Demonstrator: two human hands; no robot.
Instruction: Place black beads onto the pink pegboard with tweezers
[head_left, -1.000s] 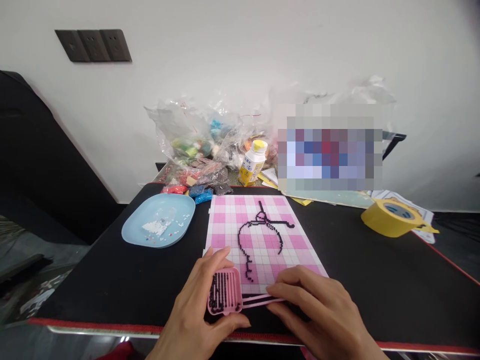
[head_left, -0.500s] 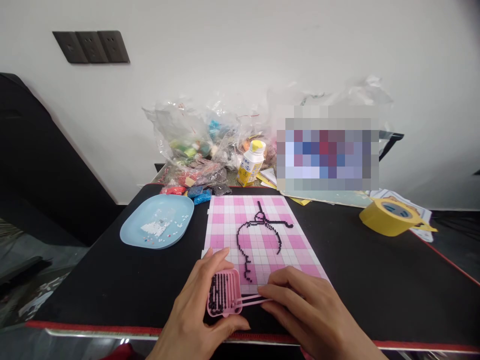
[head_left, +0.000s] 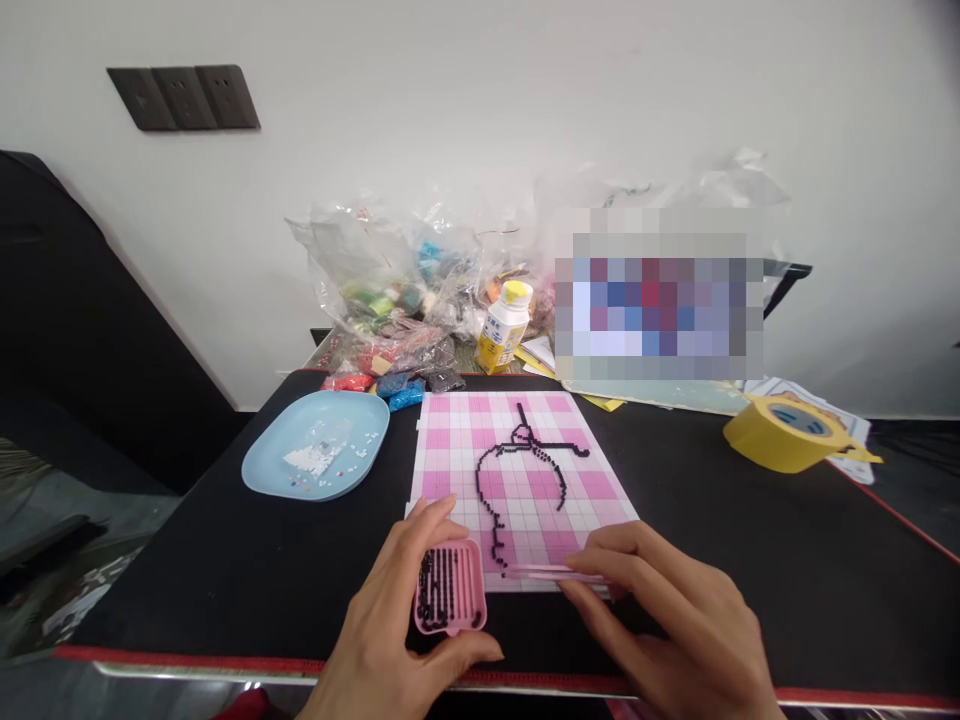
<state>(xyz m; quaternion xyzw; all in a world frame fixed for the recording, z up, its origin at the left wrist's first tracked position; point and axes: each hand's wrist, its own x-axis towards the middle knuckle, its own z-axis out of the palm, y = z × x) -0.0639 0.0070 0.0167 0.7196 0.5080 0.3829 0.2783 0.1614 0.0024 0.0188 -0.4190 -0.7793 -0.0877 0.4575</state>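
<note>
A small pink ridged tray (head_left: 466, 590) with rows of black beads sits at the table's front, held between the thumb and fingers of my left hand (head_left: 394, 610). My right hand (head_left: 660, 610) pinches pink tweezers (head_left: 555, 573), whose tips point left and touch down near the lower end of a black bead line. That line (head_left: 480, 480) curves over a pink and white checked pegboard (head_left: 442, 420), with a small loop and two straight arms at its top. Whether the tips hold a bead is too small to tell.
A light blue plate (head_left: 262, 465) with white beads lies at the left. Behind the board stand plastic bags of beads (head_left: 367, 270), a yellow and white bottle (head_left: 504, 330) and a blurred-out panel (head_left: 660, 300). Yellow tape (head_left: 776, 435) rests at the right on the black mat (head_left: 195, 560).
My right hand has moved right and slightly up, taking the tweezer tips from the pink tray to the board by the bead line's lower end. My left hand stays around the tray.
</note>
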